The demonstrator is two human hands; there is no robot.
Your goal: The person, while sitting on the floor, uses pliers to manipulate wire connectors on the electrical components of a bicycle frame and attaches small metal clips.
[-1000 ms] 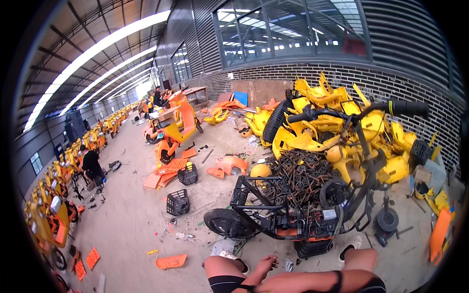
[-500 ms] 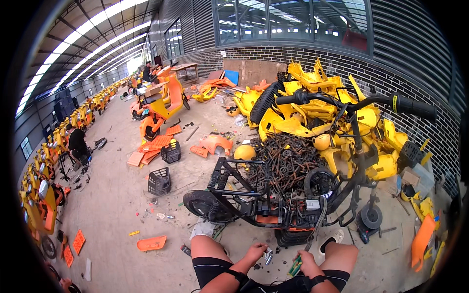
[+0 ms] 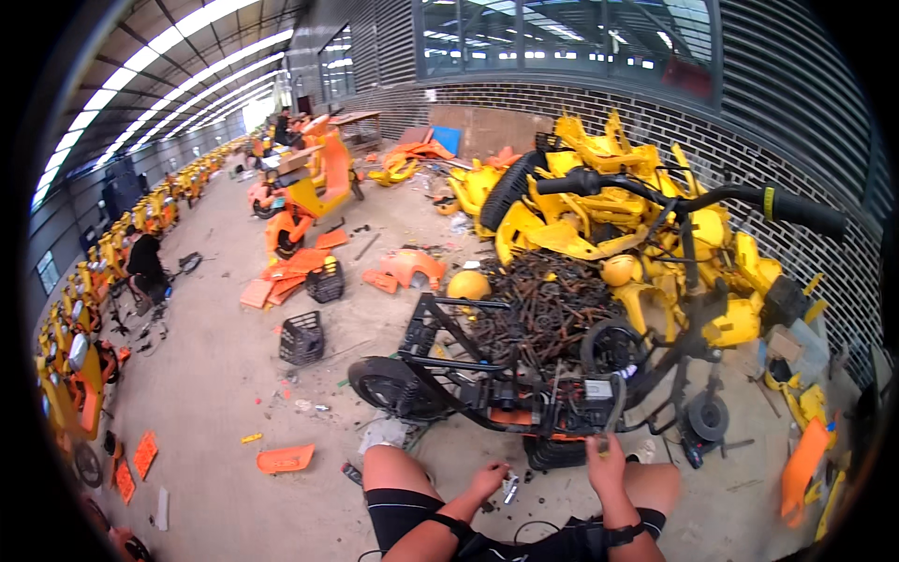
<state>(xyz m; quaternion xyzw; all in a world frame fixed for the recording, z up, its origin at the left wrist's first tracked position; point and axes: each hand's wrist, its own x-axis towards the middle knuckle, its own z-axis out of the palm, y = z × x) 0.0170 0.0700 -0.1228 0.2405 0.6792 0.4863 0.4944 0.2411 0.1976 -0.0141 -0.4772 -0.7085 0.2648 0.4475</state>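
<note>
A stripped black scooter frame stands on its wheels before my knees, its electrical parts exposed. My left hand is closed above my lap on a small shiny silver metal piece, whose kind I cannot make out. My right hand is raised to the frame's lower side. Its fingers close round the lower end of a grey cable that hangs from the frame. Something greenish shows at these fingers, too blurred to name.
Behind the frame lie rusty metal parts and yellow body panels. Black crates and an orange panel lie to the left. A small wheel is at right. A person crouches by the scooter row.
My right hand has risen from my lap to the grey cable; the green-and-yellow item it held no longer shows clearly. My left hand keeps the silver piece, almost unmoved.
</note>
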